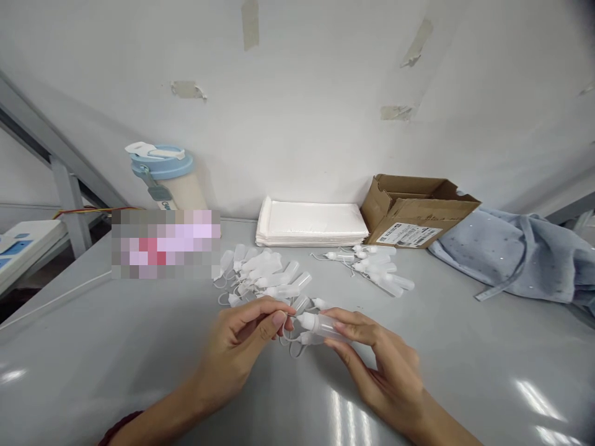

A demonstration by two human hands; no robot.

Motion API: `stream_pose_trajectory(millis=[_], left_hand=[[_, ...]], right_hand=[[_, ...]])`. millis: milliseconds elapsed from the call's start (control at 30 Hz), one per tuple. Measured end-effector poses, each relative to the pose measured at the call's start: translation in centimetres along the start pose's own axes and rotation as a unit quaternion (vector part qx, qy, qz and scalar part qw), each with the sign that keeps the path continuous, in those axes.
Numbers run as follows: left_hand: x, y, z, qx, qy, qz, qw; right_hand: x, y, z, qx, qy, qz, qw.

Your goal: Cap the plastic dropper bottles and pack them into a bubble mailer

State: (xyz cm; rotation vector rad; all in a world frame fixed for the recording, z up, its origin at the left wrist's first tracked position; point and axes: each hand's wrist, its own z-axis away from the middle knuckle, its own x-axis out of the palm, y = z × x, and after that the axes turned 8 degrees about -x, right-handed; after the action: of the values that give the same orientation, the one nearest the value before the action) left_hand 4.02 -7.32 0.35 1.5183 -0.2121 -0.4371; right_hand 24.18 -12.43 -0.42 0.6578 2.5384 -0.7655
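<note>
My right hand (379,359) holds a small translucent squeeze bottle (325,326) with a white nozzle top, lying sideways and pointing left. Thumb and forefinger of my left hand (253,341) are pinched together right at the nozzle's tip. A thin dark piece shows between those fingertips and the nozzle, too small to name for certain. A white cap strap loops below the nozzle. Under and behind the held bottle lie a few more bottles of the same kind, partly hidden. Beyond my left hand spreads a pile of similar bottles (267,272) with strapped caps.
A smaller bottle group (381,269) lies before an open cardboard box (418,214). White padded envelopes (311,223) are stacked against the wall. A blue-lidded tumbler (170,176) stands behind a blurred pink item (171,244). Grey-blue fabric (515,257) lies at right; a white cable (56,300) crosses left.
</note>
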Motion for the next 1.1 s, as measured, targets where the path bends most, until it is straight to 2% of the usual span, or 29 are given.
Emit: stream_pose_trajectory(millis=[333, 600, 833, 967, 1100], left_hand=[[-0.1, -0.1, -0.2, 0.009, -0.012, -0.014, 1.000], [0.1, 0.2, -0.3, 0.088, -0.006, -0.084, 0.993], [0.1, -0.7, -0.3, 0.135, -0.009, -0.122, 0.983], [0.1, -1.0, -0.5, 0.129, -0.011, -0.157, 0.979], [-0.1, -1.0, -0.7, 0.088, 0.004, -0.184, 0.979]], right_hand=[[0.3, 0.1, 0.2, -0.012, 0.008, 0.004, 1.000], [-0.1, 0.2, 0.1, -0.032, -0.016, 0.032, 0.999], [0.2, 0.4, 0.3, -0.048, -0.029, -0.002, 0.998], [0.2, 0.7, 0.3, -0.051, -0.036, 0.002, 0.998], [-0.1, 1.1, 0.1, -0.038, -0.044, 0.002, 0.998]])
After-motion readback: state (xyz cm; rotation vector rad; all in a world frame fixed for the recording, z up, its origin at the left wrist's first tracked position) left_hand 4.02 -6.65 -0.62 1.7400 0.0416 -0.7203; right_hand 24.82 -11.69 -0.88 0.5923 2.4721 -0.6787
